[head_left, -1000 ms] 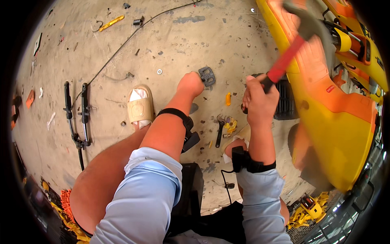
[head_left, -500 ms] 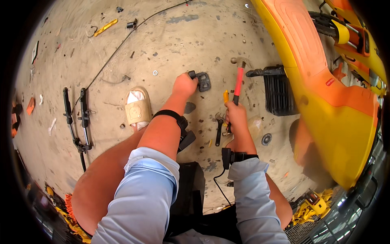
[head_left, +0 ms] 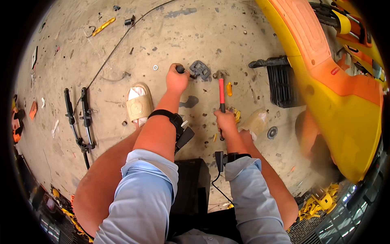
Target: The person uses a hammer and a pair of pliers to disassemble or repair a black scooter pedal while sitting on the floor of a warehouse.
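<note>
My left hand [head_left: 177, 79] is closed around a black rounded part, its end showing above the fingers. A black bicycle pedal [head_left: 200, 70] lies just right of that fist and seems joined to the part; the fingers hide most of the join. In my right hand [head_left: 226, 123] is a claw hammer [head_left: 222, 90] with a red and black handle. Its metal head points away from me, a little right of the pedal and apart from it. A small yellow piece [head_left: 229, 89] lies right of the hammer's handle.
The yellow and orange body panel [head_left: 325, 81] of a vehicle stands at the right, with a black ribbed basket-like part [head_left: 282, 85] beside it. Two black fork tubes [head_left: 85, 114] lie at the left. A washer [head_left: 155, 67] and a round metal disc [head_left: 272, 132] rest on the floor.
The hammer has swung left, its head now closer to the pedal. My left hand has moved slightly left and away from me, and the pedal has turned. The wrench seen earlier is now out of sight.
</note>
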The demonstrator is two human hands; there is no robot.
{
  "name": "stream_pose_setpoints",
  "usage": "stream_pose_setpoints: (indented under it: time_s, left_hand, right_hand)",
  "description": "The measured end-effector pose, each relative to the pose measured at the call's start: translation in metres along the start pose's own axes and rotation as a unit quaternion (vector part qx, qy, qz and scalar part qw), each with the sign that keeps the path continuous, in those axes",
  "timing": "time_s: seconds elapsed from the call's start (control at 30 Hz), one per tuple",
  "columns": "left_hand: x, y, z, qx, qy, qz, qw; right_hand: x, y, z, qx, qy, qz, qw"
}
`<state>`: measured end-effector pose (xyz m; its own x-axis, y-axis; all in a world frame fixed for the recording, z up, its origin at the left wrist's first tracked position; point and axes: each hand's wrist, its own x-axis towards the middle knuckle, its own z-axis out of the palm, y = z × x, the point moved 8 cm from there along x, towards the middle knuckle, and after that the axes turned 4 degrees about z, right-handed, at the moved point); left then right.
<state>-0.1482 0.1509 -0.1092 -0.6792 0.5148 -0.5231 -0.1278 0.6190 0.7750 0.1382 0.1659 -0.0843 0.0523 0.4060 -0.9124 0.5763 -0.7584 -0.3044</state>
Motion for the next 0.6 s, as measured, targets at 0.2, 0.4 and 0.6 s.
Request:
stream_pose_setpoints:
  time_s: [0.2,0.4,0.6]
  left_hand:
    - [0.008,-0.041,-0.016,0.036,0.046,-0.01,0.998]
    - [-0.016,-0.045,-0.026,0.106,0.027,0.007,0.994]
    - [-0.04,-0.024,-0.01,0.313,-0.088,0.048,0.945]
  right_hand:
    - [-0.001,-0.002,0.005,-0.007,-0.017,-0.011,1.0]
    - [-0.007,-0.004,0.006,-0.004,-0.033,-0.02,0.999]
    - [-0.013,-0.003,0.007,-0.027,-0.008,-0.028,0.999]
